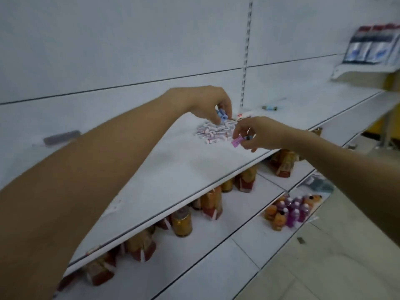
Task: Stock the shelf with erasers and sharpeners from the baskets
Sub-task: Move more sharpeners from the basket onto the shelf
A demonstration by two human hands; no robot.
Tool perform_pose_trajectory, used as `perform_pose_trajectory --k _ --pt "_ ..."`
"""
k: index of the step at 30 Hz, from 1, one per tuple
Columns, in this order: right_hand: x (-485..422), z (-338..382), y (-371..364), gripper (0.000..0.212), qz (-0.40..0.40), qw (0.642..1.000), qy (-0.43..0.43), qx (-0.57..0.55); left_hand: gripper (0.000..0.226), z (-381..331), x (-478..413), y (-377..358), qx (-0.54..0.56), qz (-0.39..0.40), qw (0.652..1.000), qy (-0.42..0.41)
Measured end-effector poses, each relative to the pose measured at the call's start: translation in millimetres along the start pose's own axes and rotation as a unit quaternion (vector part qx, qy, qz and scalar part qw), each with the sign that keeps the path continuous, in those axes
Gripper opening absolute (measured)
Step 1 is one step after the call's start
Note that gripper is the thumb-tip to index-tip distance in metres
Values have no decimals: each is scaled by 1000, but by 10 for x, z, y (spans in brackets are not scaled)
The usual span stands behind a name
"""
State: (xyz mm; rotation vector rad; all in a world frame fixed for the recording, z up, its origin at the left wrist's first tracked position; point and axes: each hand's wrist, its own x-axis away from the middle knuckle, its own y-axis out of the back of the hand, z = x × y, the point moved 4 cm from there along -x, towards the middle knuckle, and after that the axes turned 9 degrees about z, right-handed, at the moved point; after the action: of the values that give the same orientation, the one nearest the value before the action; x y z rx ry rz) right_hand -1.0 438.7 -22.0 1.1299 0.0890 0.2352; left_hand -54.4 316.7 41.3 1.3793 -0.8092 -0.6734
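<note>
- The left hand [207,105] reaches over the shelf, its fingers curled down round a few small blue pieces [221,115]; they are held just above the far edge of the pile
- The right hand [263,133] comes in from the right, thumb and fingertips pinching a small pink piece [236,142]; whether it is an eraser or a sharpener cannot be told; something small and dark shows under the same fingers, too blurred to name
- Between the two hands, and just left of the right hand's fingertips, lies the pile of erasers [215,131], white with pink and purple wrappers, loose on the white shelf [173,169]
- Just behind the right hand, near the back wall, sits a small red and white box [244,115]; further to the right of both hands lies a pen [270,107]
- Well to the left of the left hand, beyond its forearm, a dark flat object [61,137] lies on the same shelf
- Below the hands, under the shelf edge, stand amber jars [184,221] and cartons; lower still, to the right, a cluster of purple and orange bottles [290,211]
- High to the right of the right hand, packets [372,44] stand on an upper shelf
</note>
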Motion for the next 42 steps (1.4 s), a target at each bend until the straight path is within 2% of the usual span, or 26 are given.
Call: perform_pose_trajectory --k 6,11,17,27,33,38,42 --pt "541 -998 238 20 -8 997 -37 69 25 -853 -800 -203 46 2 997 -64" --pt "850 -1722 331 23 -13 993 -52 102 28 -1404 -1345 -476 45 11 994 -95" --pt "872 -2437 463 26 -28 991 -61 113 30 -1684 -1946 -666 42 29 992 -115" --pt "99 -3330 1101 23 -122 989 -56 62 27 -997 -3054 -523 108 -17 990 -86" --pt "-507 -3777 1454 23 -107 990 -52 72 25 -595 -3756 -290 155 -55 984 -63" --pt "-988 -4129 1642 22 -109 993 -13 46 19 -307 -4201 -376 184 -53 980 -49" --pt "-1412 -4380 1775 22 -111 993 48 7 17 -75 -4474 -462 210 -64 976 8"
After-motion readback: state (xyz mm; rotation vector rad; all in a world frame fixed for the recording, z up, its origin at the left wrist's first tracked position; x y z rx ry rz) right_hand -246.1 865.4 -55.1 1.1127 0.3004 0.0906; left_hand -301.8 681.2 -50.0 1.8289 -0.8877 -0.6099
